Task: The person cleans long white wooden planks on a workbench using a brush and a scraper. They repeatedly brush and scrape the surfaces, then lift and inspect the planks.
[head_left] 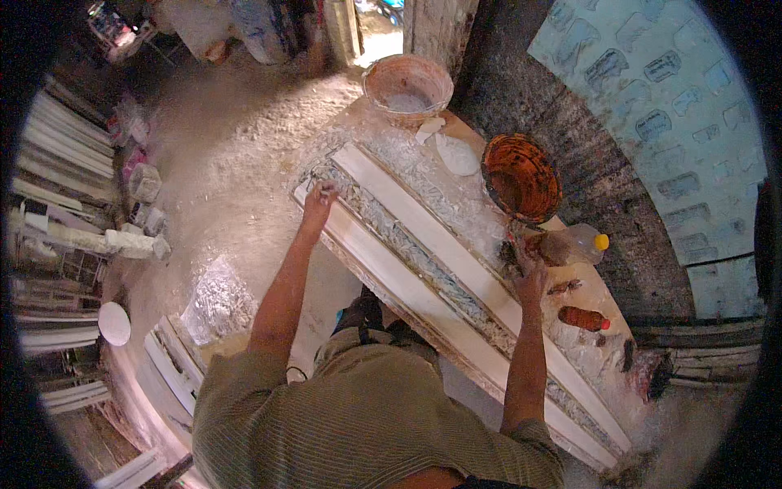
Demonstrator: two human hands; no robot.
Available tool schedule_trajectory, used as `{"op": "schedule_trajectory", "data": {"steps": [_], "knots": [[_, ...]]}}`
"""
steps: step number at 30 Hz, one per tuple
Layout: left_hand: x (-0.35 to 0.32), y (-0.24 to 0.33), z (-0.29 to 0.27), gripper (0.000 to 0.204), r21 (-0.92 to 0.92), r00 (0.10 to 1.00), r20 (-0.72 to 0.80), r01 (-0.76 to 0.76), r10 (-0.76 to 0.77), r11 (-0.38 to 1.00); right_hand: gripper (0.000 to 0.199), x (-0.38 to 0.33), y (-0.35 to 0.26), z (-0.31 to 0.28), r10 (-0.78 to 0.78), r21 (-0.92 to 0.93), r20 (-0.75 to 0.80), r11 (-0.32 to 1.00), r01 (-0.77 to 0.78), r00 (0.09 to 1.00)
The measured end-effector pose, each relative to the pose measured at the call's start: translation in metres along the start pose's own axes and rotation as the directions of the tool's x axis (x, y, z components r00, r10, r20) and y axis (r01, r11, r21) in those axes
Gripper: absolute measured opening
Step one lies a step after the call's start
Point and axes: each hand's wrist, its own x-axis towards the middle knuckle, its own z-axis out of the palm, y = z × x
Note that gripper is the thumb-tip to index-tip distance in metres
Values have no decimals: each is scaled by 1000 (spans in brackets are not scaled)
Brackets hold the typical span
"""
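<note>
Two long white strips (432, 232) lie side by side on a worktable, running from the far left toward the near right. Between them is a rough, plaster-crusted gap. My left hand (320, 198) rests at the far end of the nearer white strip (391, 265), its fingers bent together; anything between them is too small to make out. Over the right side of the table, my right hand (531, 275) has its fingers curled beside a dark object (508, 253), which is partly hidden and of unclear kind. A clear plastic bottle with a yellow cap (580, 242) lies just beyond it.
An orange-brown basin (521, 178) and a pale, plaster-coated basin (407, 85) stand along the table's far side. A brown bottle with a red cap (583, 319) lies to the right. White strips (65, 134) are stacked at the left. A blue wall panel (668, 106) rises behind.
</note>
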Motion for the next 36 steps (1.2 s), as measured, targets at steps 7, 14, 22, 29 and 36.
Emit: {"op": "schedule_trajectory", "data": {"steps": [7, 14, 22, 29, 36], "knots": [[167, -90, 2, 49, 776, 921, 268, -380, 282, 503, 26, 5, -113, 31, 360, 293, 189, 868, -402, 914], [223, -110, -22, 26, 424, 906, 421, -233, 37, 875, 24, 10, -221, 18, 686, 549, 194, 516, -657, 701], [122, -31, -10, 43, -447, 952, 147, 305, -267, 841, 27, -84, -172, 49, 982, 698, 166, -49, -715, 94], [112, -3, 2, 50, -697, 931, 226, 359, -286, 620, 24, -21, -159, 31, 703, -91, -310, 649, -756, 641], [98, 31, 9, 60, -705, 945, 209, 323, -251, 631, 19, -45, -42, 87, 758, -385, -82, 575, -722, 647]]}}
